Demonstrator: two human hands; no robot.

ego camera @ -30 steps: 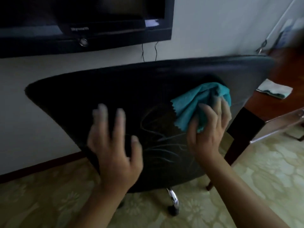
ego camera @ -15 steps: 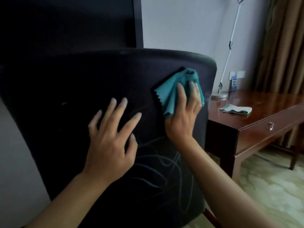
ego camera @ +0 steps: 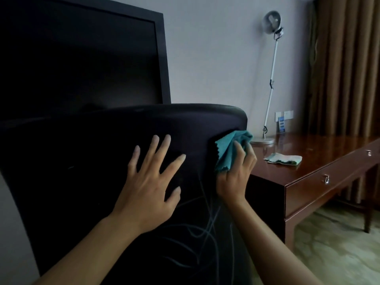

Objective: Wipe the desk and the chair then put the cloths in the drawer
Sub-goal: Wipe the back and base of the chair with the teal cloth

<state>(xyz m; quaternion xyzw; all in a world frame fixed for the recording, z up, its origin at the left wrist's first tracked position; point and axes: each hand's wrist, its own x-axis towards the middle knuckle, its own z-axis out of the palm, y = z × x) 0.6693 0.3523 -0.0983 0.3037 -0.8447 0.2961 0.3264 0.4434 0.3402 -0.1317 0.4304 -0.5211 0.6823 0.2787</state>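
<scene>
While wiping the chair (ego camera: 123, 140) backrest at frame centre: teal cloth (ego camera: 228, 149) bunched in right hand (ego camera: 234, 173), fingers curled round it; left hand (ego camera: 148, 182) spread flat, bracing. Soft, light, limp; best gripped wadded. Second cloth (ego camera: 283, 159) lying on desk (ego camera: 320, 161), right of centre.

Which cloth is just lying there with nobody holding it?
The pale cloth on the desk. The teal cloth is in the right hand.

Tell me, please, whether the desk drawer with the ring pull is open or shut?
Shut: the drawer front sits flush with the desk edge, its ring pull hanging, no gap showing.
</scene>
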